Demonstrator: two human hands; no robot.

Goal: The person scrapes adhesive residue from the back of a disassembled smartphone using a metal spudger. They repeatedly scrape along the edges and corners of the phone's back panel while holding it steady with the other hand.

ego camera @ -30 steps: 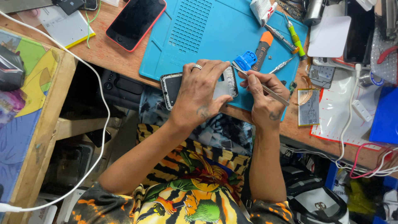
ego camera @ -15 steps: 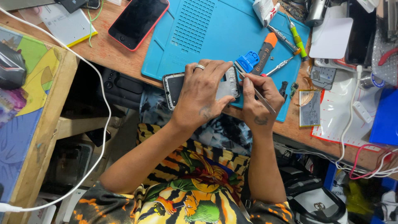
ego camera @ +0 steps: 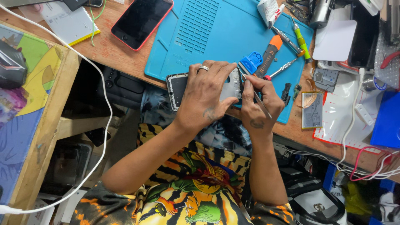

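Left hand (ego camera: 210, 93) lay spread over an opened phone (ego camera: 179, 85) at the near edge of the blue mat (ego camera: 208, 29), pinning it | right hand (ego camera: 258, 106) pinched a thin metal tool (ego camera: 255, 95) at the phone's end | risk: tool could slip and scratch parts; phone overhung the bench edge and might drop; loose small parts (ego camera: 286, 92) lay just beside.

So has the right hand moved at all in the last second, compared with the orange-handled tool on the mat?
Yes, slightly. The right hand has shifted left and up toward the orange-handled tool, bringing its thin tool to the opened phone's edge.
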